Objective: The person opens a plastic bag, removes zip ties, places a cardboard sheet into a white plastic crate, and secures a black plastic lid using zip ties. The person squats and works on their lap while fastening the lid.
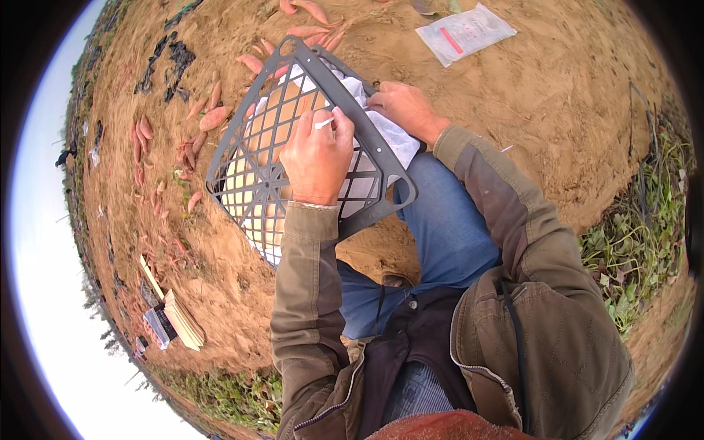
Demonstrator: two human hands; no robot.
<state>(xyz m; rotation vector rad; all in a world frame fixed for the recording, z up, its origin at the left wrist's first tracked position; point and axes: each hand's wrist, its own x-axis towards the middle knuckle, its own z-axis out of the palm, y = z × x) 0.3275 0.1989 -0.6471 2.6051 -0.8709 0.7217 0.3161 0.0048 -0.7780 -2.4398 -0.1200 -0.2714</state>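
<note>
A black plastic lattice crate (378,149) leans tilted in front of my knees. White thin cloth (394,136) bulges at its right edge, and tan cardboard-like sheets (282,110) show through the grid. My left hand (317,163) is closed against the lattice, with a small white plastic strip (323,124) pinched between thumb and forefinger. Over at the crate's far right side, my right hand (408,110) has its fingers curled on the white cloth beside the rim. Its fingertips are partly hidden.
Reddish sweet potatoes (214,119) lie scattered on sandy soil to the left and beyond the crate. A flat white plastic bag (469,34) with a red stripe lies far right. Wooden slats (183,321) rest beside a box at lower left. Green vines (638,253) border the right.
</note>
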